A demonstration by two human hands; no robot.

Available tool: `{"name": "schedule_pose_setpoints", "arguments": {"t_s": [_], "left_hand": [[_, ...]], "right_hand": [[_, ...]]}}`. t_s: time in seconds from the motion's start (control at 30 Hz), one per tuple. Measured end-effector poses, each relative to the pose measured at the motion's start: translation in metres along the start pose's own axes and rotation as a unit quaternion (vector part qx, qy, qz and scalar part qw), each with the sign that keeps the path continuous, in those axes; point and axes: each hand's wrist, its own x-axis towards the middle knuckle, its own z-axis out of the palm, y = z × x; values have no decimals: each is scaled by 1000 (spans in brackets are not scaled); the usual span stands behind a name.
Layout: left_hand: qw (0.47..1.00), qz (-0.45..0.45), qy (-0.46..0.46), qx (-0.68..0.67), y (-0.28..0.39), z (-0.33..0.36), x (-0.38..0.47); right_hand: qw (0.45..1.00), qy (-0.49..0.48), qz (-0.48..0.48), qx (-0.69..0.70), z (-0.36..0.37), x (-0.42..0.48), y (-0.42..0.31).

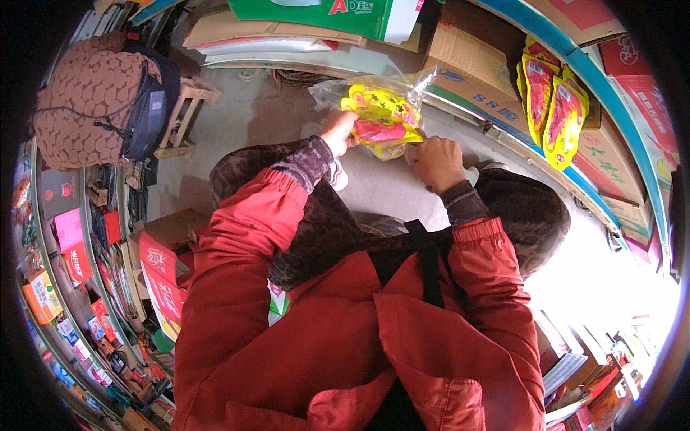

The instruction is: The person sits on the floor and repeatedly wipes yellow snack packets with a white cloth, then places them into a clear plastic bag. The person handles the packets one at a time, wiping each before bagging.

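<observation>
Ahead of my knees, my left hand (pixel 339 132) grips the left edge of a clear plastic bag (pixel 329 92) that holds yellow and red snack packets (pixel 384 116). At the lower right corner of these packets is my right hand (pixel 439 163), a closed fist with its knuckles up; its fingertips are hidden, and it seems to pinch the bag's edge. More yellow and red packets (pixel 560 110) hang over the shelf edge at the right.
Cardboard cartons (pixel 474 64) fill the low shelf ahead and right, behind a blue shelf edge (pixel 639 156). A green carton (pixel 323 19) lies at the top. On the left stand a wooden stool (pixel 180 118) beside a brown patterned bundle (pixel 97 102), and stocked shelves (pixel 86 226).
</observation>
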Motion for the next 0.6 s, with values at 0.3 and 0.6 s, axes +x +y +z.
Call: {"name": "schedule_pose_setpoints", "arguments": {"t_s": [0.3,0.6], "left_hand": [[988,41,86,125,8,10,-10],[992,65,42,99,10,16,-6]], "right_hand": [[1000,-4,-16,7,3,-6,3],[999,43,-7,33,3,-8,2]]}}
